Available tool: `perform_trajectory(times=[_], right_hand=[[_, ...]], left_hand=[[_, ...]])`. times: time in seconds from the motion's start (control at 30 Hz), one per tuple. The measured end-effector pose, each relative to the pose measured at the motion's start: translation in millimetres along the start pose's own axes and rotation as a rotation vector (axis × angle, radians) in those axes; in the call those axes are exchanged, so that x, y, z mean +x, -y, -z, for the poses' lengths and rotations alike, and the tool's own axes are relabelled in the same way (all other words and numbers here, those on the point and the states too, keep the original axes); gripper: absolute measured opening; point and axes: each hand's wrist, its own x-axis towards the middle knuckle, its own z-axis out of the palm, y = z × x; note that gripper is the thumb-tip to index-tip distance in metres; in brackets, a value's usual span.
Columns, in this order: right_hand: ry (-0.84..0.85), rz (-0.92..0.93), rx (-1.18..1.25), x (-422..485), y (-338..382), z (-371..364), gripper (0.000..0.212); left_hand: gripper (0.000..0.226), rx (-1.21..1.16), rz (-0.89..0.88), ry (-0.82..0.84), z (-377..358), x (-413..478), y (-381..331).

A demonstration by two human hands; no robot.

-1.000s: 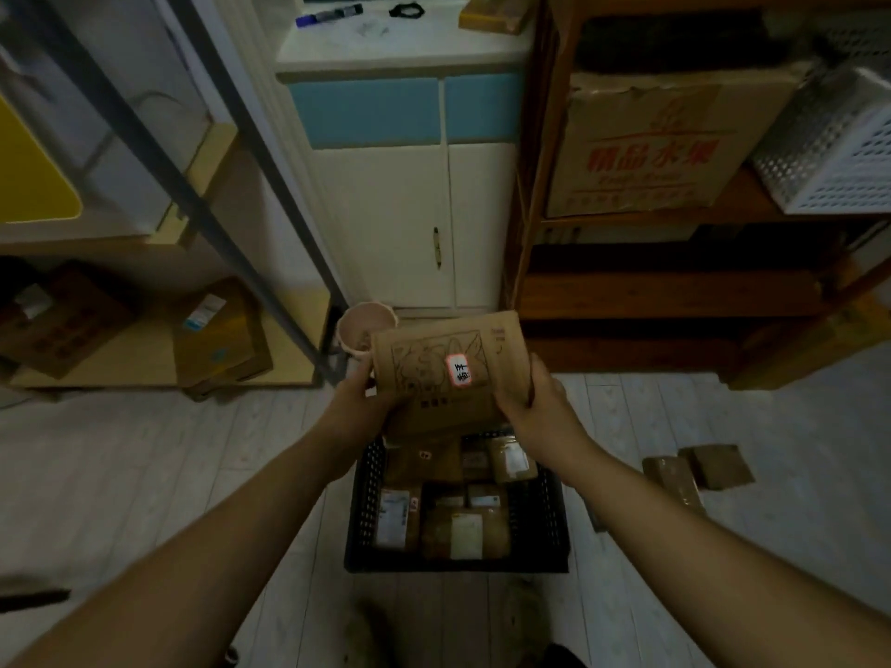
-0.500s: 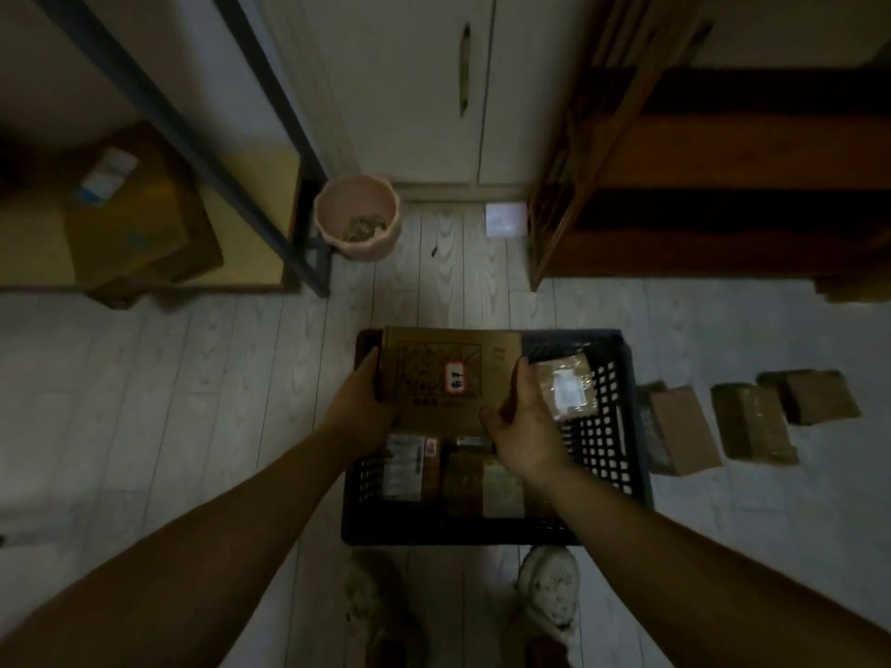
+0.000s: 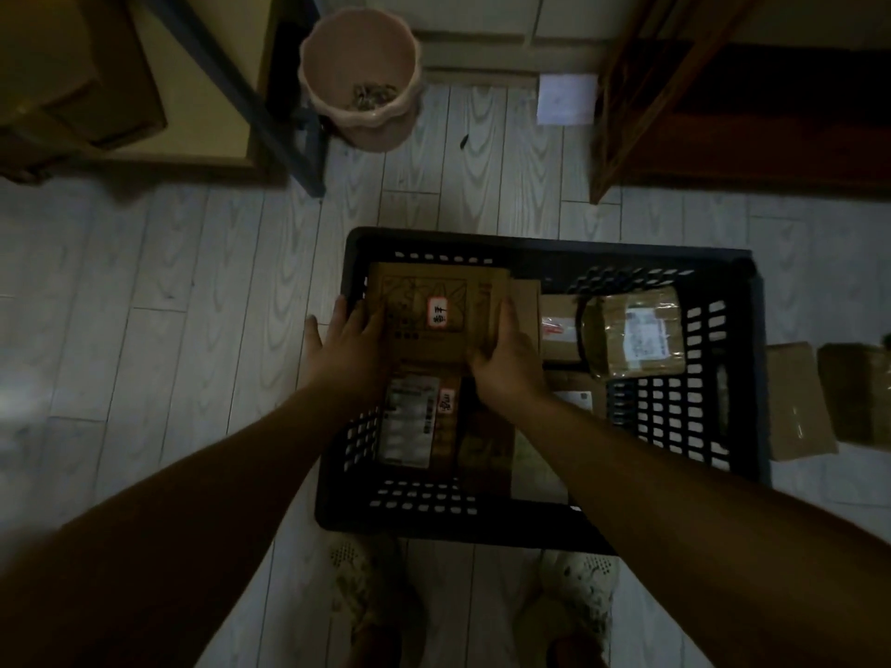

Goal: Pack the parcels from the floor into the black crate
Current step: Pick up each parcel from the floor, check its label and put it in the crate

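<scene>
A brown cardboard parcel with a red-edged label sits low in the far left corner of the black crate. My left hand grips its left edge and my right hand grips its right edge. Several other parcels lie in the crate, among them a taped one at the right and a white-labelled one near me. Two brown parcels lie on the floor just right of the crate.
A pink bucket stands beyond the crate beside a dark metal rack leg. A wooden shelf unit rises at the far right. White paper lies by the cabinet base. My feet are under the crate's near edge.
Both hands have lowered the labelled parcel from chest height down into the crate's far left corner. The view has tilted downward and moved closer to the crate.
</scene>
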Motion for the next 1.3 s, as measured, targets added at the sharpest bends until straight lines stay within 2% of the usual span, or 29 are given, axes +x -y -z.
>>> perform_trajectory(times=[0.17, 0.4, 0.53, 0.7, 0.8, 0.97, 1.03, 1.13, 1.3], right_hand=[[-0.045, -0.009, -0.012, 13, 4, -4, 0.075], [0.081, -0.035, -0.05, -17, 23, 35, 0.075], [0.165, -0.01, -0.161, -81, 50, 95, 0.069], [0.139, 0.026, -0.221, -201, 91, 185, 0.059], [0.114, 0.079, -0.235, -265, 110, 229, 0.052], [0.028, 0.166, -0.225, -354, 148, 286, 0.071], [-0.032, 0.188, -0.24, -390, 161, 305, 0.073], [-0.167, 0.239, -0.246, -435, 173, 329, 0.063], [-0.287, 0.281, -0.255, -509, 180, 362, 0.068]], left_hand=[[0.078, 0.097, -0.023, 0.025, -5, 11, 2], [0.083, -0.081, 0.03, 0.075, 26, -10, 2], [0.078, -0.177, 0.08, 0.113, 89, -72, -11], [0.074, -0.343, 0.117, 0.187, 182, -187, -36], [0.074, -0.432, 0.111, 0.117, 243, -247, -52], [0.072, -0.435, 0.046, -0.062, 323, -319, -78], [0.072, -0.429, -0.002, -0.125, 346, -340, -90], [0.073, -0.449, -0.076, -0.18, 375, -371, -109], [0.077, -0.427, -0.241, -0.229, 414, -420, -136]])
